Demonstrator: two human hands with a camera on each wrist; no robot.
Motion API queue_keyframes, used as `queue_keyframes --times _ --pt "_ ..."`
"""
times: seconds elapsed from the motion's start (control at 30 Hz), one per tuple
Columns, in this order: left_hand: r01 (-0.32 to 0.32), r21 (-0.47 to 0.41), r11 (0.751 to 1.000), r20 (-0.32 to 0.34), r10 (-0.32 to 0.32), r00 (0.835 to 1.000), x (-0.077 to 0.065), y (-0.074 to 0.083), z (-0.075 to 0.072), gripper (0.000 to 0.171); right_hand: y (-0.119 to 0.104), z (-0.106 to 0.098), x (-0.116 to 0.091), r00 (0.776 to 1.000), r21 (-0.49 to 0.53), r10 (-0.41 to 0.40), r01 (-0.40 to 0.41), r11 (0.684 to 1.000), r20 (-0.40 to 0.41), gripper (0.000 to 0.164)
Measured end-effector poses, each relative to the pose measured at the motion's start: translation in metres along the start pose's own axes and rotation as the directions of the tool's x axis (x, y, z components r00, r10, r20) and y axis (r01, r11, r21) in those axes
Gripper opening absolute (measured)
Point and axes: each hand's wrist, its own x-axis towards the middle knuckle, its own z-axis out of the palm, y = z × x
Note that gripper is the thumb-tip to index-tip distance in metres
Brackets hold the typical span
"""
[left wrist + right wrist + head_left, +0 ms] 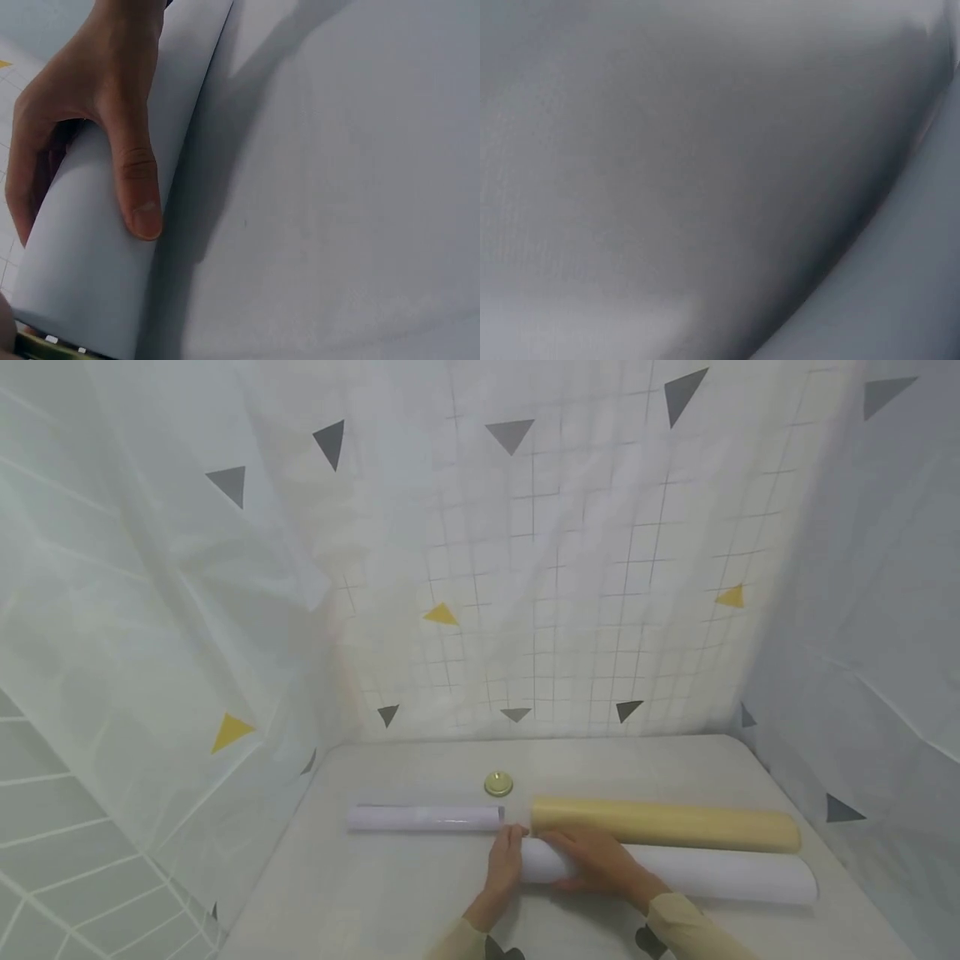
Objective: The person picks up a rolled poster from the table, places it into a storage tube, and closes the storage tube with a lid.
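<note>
A long white roll [720, 872] lies across the near part of the table. My right hand [600, 860] grips it near its left end, and in the left wrist view the thumb [139, 187] lies along one side with fingers round the other. At the left end, my left hand [505, 864] presses with fairly straight fingers. A gold-green rim [52, 349] with small pale marks shows at that end in the left wrist view, next to a sliver of the left hand. The right wrist view shows only the roll's blurred side [900, 277] and the tabletop.
A tan roll [667, 824] lies just behind the white one. To the left is a thinner, glossy white roll [423, 817]. A small round gold-green lid [498, 783] sits farther back on the white table [390, 893]. Patterned white sheets hang around the table.
</note>
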Motion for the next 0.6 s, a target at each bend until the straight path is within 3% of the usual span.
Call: queue_keyframes --times 0.33,0.6 --pt "-0.1 -0.011 0.995 -0.05 0.099 0.994 0.0014 0.0013 0.0039 0.03 -0.0003 -0.0017 -0.0007 1.0 0.007 -0.011 0.011 1.0 0.001 0.079" --pt "-0.066 -0.027 0.997 -0.064 0.064 0.996 0.0027 -0.0016 0.0048 0.031 -0.0021 -0.0003 0.0001 0.998 0.042 -0.061 0.061 0.997 0.003 0.079"
